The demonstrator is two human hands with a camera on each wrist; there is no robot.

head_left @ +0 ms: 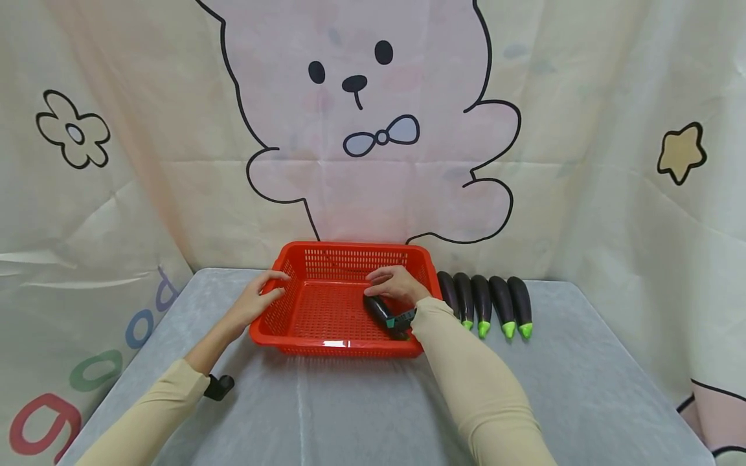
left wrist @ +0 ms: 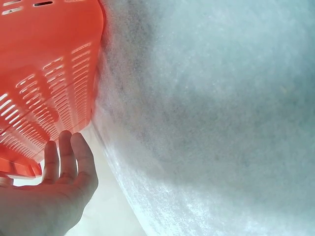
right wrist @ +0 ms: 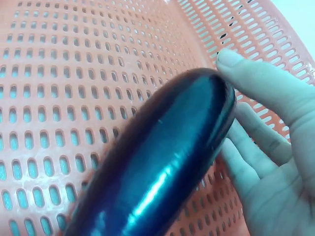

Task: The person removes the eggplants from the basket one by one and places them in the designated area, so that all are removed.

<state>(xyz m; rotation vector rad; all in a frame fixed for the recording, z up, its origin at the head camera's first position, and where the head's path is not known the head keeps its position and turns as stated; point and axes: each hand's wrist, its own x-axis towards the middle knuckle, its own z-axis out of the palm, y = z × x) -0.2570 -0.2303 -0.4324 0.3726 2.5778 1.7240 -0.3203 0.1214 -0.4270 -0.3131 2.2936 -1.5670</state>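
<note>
A dark purple eggplant [head_left: 377, 312] lies slanted inside the red plastic basket [head_left: 335, 345], along its right side. My right hand [head_left: 396, 285] is over that side of the basket, at the eggplant's rounded end. In the right wrist view, its thumb is extended beside the tip of the eggplant [right wrist: 162, 157], and the other fingers lie along the side, loosely bent and not wrapped round it. At the basket's left wall is my left hand [head_left: 256, 303], fingers spread and nothing in them. The left wrist view shows those fingers [left wrist: 67, 157] close to the basket's slotted outer wall.
Several more eggplants [head_left: 482, 301] lie in a row right of the basket, green stem ends toward me. Everything rests on a grey cloth-covered table [head_left: 355, 414]. A printed curtain [head_left: 571, 129] hangs close behind and at both sides.
</note>
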